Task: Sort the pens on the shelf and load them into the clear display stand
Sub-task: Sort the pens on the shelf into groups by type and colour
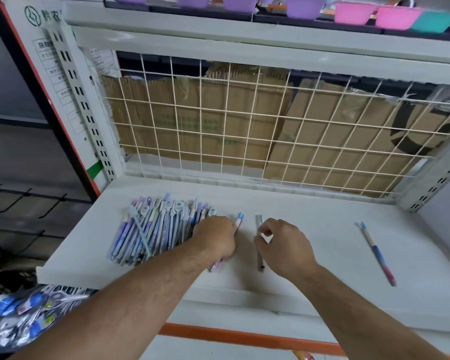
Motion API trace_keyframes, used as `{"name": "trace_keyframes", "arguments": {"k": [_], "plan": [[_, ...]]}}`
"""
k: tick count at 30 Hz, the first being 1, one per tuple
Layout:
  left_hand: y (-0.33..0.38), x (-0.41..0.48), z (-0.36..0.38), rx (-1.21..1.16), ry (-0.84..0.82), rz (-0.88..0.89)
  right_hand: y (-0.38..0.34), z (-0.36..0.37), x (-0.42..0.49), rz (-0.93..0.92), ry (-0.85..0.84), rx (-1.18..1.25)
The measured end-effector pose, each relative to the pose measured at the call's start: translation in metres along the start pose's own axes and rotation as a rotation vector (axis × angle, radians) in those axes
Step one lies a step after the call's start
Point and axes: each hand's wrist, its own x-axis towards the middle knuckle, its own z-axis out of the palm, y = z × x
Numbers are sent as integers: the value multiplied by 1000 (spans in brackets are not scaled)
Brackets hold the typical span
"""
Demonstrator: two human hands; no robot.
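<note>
Our left hand (pixel 216 239) grips a pink pen (pixel 217 265) beside the pile (pixel 156 229); right hand (pixel 283 245) pinches a grey pen (pixel 259 258). Let's lay each apart, towards three o'clock, colours separate.

Both bare forearms reached forward and inward from the lower corners, converging near the middle. The left hand (pixel 217 236) lay knuckles up, its fingers curled downward and closed around something thin beneath the palm. The right hand (pixel 283 244) sat just beside it, apart from it, wrist slightly raised, its fingers (pixel 264 233) bent and pinched together with the thumb on a slim object.
</note>
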Motion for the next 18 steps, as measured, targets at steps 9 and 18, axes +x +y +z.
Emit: {"name": "trace_keyframes", "arguments": {"k": [9, 18], "plan": [[12, 4, 0, 36, -120, 27, 7, -5, -8, 34, -19, -5], [17, 5, 9, -21, -93, -27, 18, -13, -10, 51, -61, 24]]}}
